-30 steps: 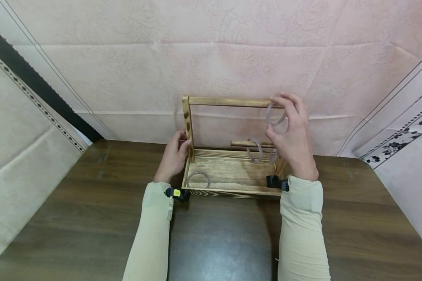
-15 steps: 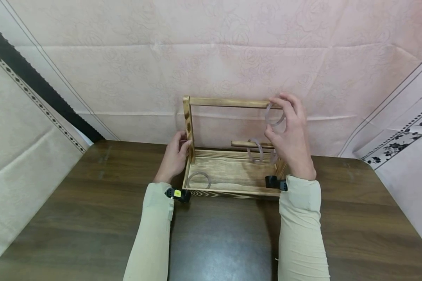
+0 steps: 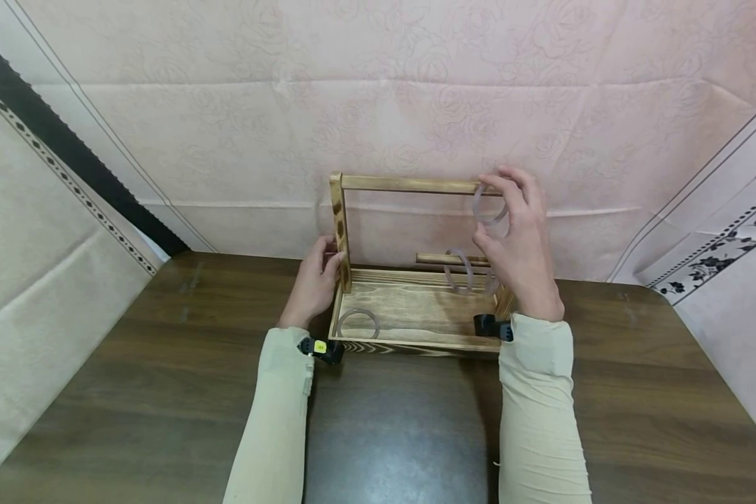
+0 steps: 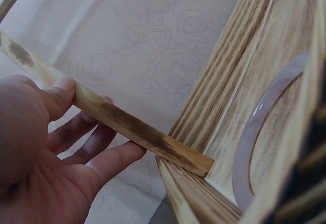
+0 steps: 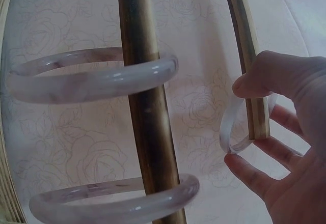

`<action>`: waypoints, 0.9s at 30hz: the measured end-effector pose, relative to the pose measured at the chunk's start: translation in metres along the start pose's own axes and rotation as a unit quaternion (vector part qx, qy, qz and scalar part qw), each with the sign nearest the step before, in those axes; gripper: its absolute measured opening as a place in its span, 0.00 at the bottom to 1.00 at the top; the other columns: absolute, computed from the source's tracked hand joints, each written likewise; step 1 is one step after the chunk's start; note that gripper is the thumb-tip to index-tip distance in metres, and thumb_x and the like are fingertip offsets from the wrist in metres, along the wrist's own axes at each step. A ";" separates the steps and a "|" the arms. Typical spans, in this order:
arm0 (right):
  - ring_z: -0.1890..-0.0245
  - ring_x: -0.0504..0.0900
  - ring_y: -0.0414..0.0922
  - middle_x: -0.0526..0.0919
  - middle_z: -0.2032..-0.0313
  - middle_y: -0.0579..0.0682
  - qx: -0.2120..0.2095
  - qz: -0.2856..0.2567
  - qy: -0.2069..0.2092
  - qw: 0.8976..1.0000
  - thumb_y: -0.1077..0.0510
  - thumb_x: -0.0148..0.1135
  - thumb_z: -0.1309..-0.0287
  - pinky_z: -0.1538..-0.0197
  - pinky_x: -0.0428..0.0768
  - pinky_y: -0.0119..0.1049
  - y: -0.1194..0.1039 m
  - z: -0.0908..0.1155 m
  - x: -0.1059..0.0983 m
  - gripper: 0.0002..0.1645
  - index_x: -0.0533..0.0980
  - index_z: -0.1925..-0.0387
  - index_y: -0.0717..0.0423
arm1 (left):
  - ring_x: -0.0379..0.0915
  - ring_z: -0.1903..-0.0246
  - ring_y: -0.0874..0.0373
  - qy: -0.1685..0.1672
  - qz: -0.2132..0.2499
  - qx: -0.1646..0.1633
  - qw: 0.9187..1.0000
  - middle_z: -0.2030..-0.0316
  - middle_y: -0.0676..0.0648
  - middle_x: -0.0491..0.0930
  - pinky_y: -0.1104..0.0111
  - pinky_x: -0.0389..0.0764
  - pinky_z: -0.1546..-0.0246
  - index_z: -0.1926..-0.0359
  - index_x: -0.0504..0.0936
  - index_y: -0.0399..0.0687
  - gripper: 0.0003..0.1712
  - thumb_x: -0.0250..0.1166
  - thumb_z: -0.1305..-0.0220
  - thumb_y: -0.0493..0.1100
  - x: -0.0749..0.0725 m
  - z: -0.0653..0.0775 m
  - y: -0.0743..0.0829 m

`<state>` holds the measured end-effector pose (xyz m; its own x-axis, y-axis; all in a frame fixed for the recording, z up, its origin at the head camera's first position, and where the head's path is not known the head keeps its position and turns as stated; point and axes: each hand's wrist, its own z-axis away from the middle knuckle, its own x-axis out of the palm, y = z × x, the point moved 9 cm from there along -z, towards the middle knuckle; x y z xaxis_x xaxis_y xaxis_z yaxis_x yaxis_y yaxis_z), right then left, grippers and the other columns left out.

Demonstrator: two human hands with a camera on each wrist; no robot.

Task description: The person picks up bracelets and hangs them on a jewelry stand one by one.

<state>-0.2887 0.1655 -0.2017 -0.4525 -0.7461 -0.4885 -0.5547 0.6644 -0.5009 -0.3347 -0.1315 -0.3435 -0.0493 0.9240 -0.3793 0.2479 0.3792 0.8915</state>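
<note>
Currently the right hand (image 3: 521, 245) pinches a pale translucent bangle (image 5: 227, 130) between thumb and fingers, right at the free end of the top bar (image 3: 409, 185); whether the bar passes through it, I cannot tell. Below and just left of that hand, two more bangles (image 5: 102, 84) hang around the lower bar (image 3: 431, 259), spaced apart. The left hand (image 3: 311, 290) grips the upright post (image 3: 339, 217) of the wooden stand, thumb on one side, fingers on the other. Beside it, to its right and a little nearer the person, a loose bangle (image 4: 242, 168) lies in the shallow tray (image 3: 409, 311) that forms the stand's base. Between both hands, that tray rests on the dark surface (image 3: 164, 392), and beyond them rises a pink rose-patterned cloth (image 3: 384, 105).
</note>
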 end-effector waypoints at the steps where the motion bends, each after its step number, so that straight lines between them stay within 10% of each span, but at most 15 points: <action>1: 0.29 0.62 0.52 0.68 0.30 0.53 0.000 0.001 -0.001 1.000 0.75 0.66 0.52 0.31 0.67 0.50 0.000 0.000 0.001 0.38 0.77 0.37 0.52 | 0.75 0.41 0.45 0.000 -0.002 0.000 1.000 0.42 0.37 0.75 0.51 0.82 0.42 0.35 0.69 0.42 0.18 0.51 0.20 0.41 0.000 0.000 0.000; 27: 0.28 0.62 0.52 0.66 0.29 0.53 -0.015 0.008 -0.013 1.000 0.75 0.67 0.49 0.32 0.69 0.51 -0.007 -0.004 0.010 0.37 0.76 0.37 0.52 | 0.74 0.39 0.44 -0.003 -0.001 -0.008 1.000 0.41 0.37 0.74 0.51 0.81 0.40 0.34 0.68 0.43 0.19 0.51 0.20 0.42 0.000 0.000 -0.001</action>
<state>-0.2925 0.1533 -0.2003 -0.4439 -0.7340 -0.5140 -0.5682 0.6742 -0.4719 -0.3352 -0.1322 -0.3444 -0.0433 0.9228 -0.3827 0.2330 0.3819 0.8944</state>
